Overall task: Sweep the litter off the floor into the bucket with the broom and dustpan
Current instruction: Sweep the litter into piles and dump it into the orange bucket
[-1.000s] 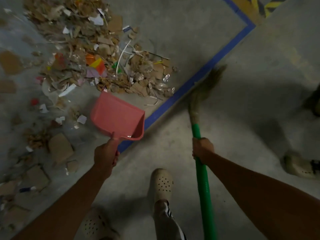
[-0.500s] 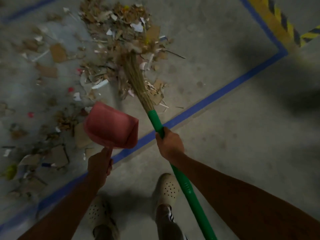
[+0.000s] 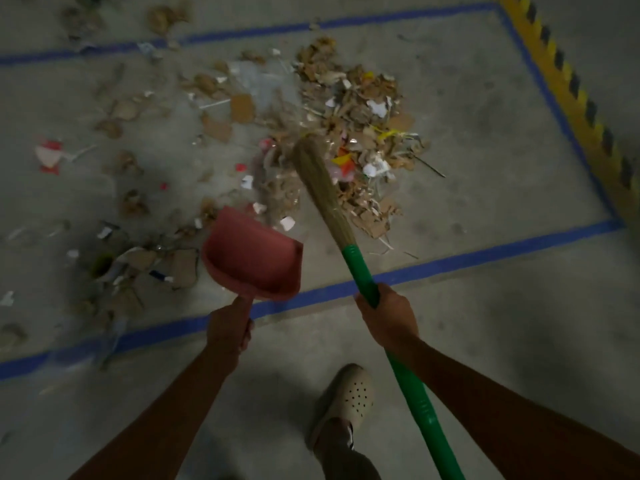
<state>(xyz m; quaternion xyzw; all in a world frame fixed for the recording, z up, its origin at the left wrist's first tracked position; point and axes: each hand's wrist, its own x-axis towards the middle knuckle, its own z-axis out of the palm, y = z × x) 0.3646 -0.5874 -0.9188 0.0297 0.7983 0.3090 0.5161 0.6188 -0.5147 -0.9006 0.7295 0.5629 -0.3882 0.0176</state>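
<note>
Pink dustpan (image 3: pixel 252 261) in left hand (image 3: pixel 228 327) faces litter (image 3: pixel 360 133); right hand (image 3: pixel 388 317) grips broom (image 3: pixel 322 188).

Your left hand (image 3: pixel 227 327) and right hand (image 3: pixel 388 320) are bare, as are both forearms (image 3: pixel 173 410). The one foot in view wears a beige moulded clog with round vent holes (image 3: pixel 349 398); above it, a dark trouser leg (image 3: pixel 346 459), white-striped at the cuff.
</note>
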